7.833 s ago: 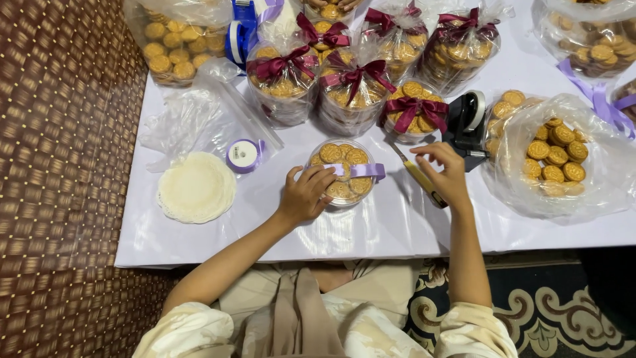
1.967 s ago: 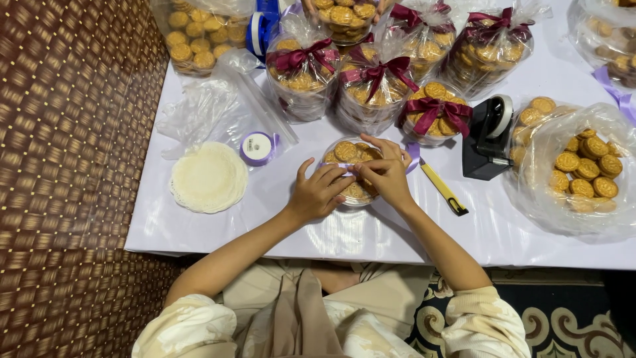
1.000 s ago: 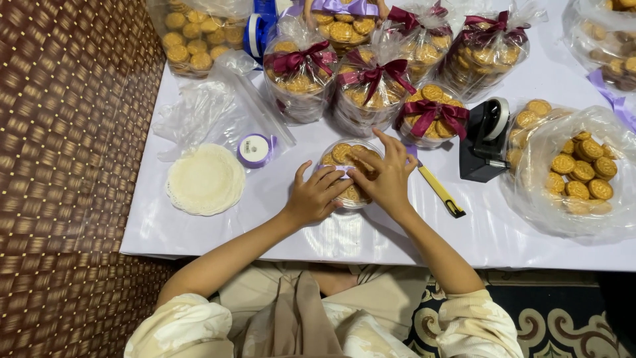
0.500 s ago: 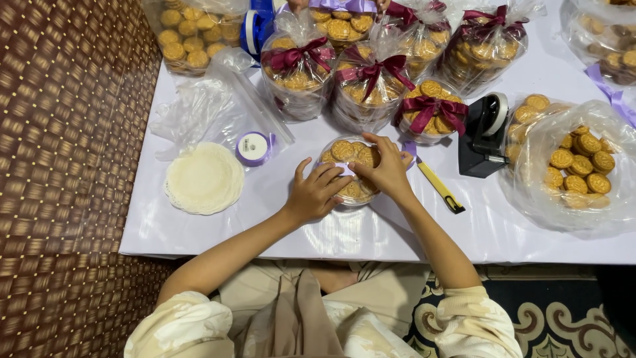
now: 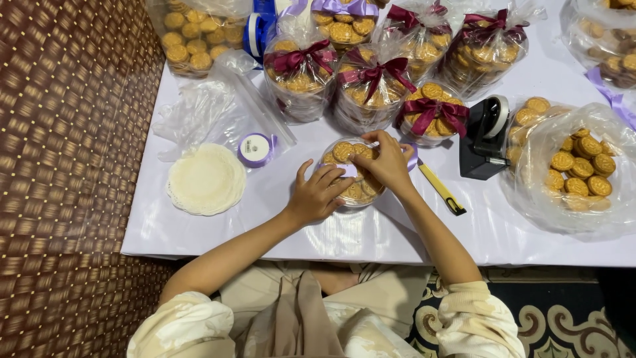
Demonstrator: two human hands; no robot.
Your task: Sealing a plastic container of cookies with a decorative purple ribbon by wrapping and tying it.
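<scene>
head view | cookie tub (image 5: 351, 174) sits at the near middle of the white table (image 5: 265, 225) | left hand (image 5: 318, 195) pinches the lilac ribbon (image 5: 346, 170) flat on the lid | right hand (image 5: 387, 162) pinches its other end, probably mid-knot | keep it taut and centred | ribbon spool (image 5: 255, 149) just left

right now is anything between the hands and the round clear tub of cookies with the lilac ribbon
Nothing visible: the left hand and right hand both rest directly on the round clear tub of cookies, fingers at its lilac ribbon.
</scene>
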